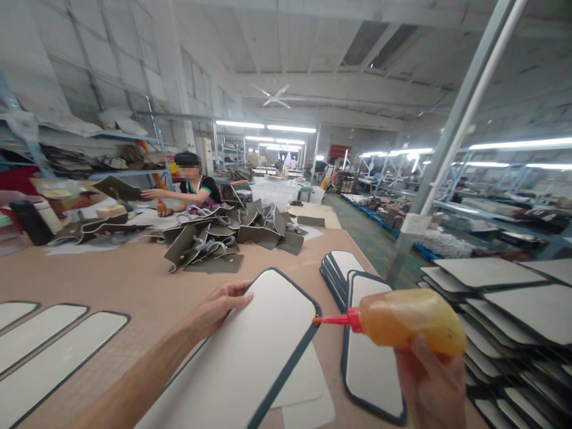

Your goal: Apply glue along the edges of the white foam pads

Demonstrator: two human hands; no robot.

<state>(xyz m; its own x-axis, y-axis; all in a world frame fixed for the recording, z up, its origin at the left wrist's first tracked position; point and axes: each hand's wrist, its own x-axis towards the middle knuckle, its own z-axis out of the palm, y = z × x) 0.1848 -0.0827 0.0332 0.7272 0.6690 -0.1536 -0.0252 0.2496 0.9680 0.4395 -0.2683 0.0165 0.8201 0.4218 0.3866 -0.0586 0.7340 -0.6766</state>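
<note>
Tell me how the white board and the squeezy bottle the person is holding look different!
The board is flat, while the squeezy bottle is rounded.
The board is whitish with a dark border; the bottle is orange-yellow with a red nozzle.
The left hand holds the board; the right hand holds the bottle.
Both are held above the table.

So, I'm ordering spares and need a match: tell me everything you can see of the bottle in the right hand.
The bottle is rounded, apparently translucent plastic, with amber contents showing through and a paler area on top. A red collar carries a long, thin red nozzle. It lies nearly level, pointing left; the right hand holds it from below, and its tip appears to touch the dark-edged pale panel near a corner.
</note>
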